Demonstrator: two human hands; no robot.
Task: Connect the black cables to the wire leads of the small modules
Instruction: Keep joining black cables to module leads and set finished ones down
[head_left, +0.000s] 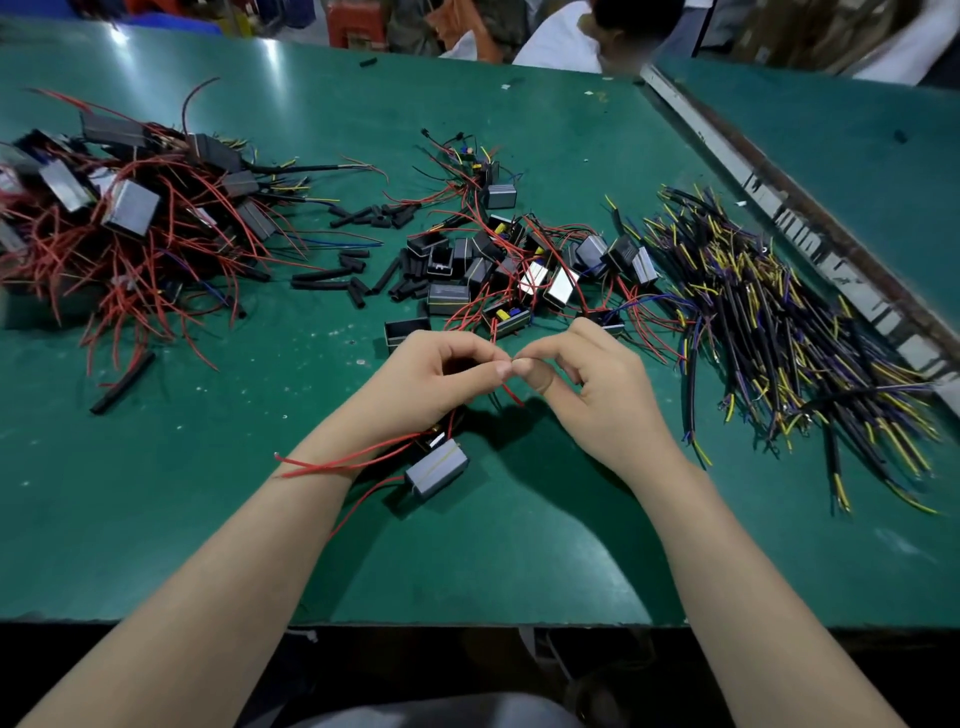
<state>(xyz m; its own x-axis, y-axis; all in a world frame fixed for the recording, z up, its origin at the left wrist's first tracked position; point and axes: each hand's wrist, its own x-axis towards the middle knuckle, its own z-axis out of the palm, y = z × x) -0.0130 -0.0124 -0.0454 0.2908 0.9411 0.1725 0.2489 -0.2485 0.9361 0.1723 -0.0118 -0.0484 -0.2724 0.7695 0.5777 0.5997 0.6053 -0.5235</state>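
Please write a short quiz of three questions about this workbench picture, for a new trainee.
1. True or false: both hands pinch wire ends together above the green table.
2. Which side holds the pile of black cables with yellow tips? A) the person's left B) the person's right
3. What grey object lies under the left hand's wrist?

Key: 1. true, the right hand meets the left. 2. B. 3. A small module with red wire leads.

Green table (218, 545) bears modules (436, 470), black cables (779, 332), tubing pieces (358, 288).
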